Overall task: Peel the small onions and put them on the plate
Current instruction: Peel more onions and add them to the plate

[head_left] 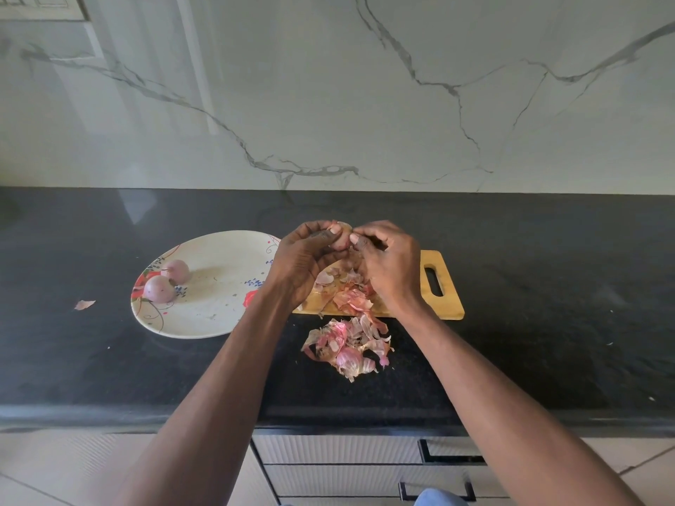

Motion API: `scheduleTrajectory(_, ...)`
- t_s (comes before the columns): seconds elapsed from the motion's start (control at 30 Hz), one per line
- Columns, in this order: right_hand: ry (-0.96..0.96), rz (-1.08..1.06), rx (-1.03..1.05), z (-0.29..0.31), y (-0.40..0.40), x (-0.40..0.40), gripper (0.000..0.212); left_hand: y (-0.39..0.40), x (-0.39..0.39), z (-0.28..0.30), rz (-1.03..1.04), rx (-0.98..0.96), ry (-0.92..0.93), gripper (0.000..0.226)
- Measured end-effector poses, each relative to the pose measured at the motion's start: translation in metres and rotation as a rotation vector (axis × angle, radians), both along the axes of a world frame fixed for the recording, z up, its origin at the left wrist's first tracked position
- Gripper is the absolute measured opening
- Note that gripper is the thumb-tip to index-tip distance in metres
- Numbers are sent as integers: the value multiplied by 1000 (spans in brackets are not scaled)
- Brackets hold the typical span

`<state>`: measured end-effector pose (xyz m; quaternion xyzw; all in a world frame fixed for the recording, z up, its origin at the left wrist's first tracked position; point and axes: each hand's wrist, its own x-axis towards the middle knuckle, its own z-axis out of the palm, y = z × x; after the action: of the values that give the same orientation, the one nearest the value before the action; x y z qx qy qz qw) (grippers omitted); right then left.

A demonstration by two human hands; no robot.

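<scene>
Both hands around one small onion above board.

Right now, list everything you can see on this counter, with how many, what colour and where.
peeled onions: two, pinkish purple, left side of the plate.
plate: one, white with floral print, left on the counter.
onion being peeled: one, pink, held between both hands.
cutting board: one, wooden, under the hands, right of the plate.
onion skins: a pile, pink and tan, on the board and in front of it.
stray skin: one, pinkish, left of the plate.
counter: black.
wall: white marble with grey veins.
drawers: pale, dark handles, below.
left hand, right hand: both gripping the onion.
</scene>
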<state>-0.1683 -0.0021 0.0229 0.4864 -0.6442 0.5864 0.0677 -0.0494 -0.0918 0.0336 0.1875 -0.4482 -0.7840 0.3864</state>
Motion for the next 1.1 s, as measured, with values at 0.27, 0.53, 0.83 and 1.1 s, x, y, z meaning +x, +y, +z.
scheduleTrajectory(0.27, 194, -26, 1, -6, -3, 2, 5, 0, -2, -2, 4, 12, -4, 31)
scheduleTrajectory(0.53, 276, -45, -6, -9, -4, -2, 7, 3, 0, 0, -3, 28, 4, 35)
scheduleTrajectory(0.83, 325, -49, -10, -11, -4, -3, 15, 3, -1, 0, -26, 6, -34, 25)
scheduleTrajectory(1.1, 185, 26, -69, -7, -2, -4, 5, -1, 0, 1, -21, 35, -10, 28)
